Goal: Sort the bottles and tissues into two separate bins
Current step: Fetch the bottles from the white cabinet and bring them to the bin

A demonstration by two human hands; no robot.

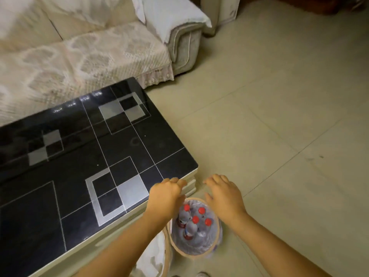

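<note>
While both palms face down | left hand [166, 193] and right hand [224, 193] spread, holding nothing, above round lined bin [191, 249] | red-capped bottles [192, 222] inside

2nd bin [159, 254] mostly hidden (arm, frame edge).

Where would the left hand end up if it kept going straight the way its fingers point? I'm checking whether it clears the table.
Probably not: the left hand, fingers pointing forward and right, hovers at the corner of the black glass-topped coffee table and would likely meet it first, though depth is unclear.
</note>
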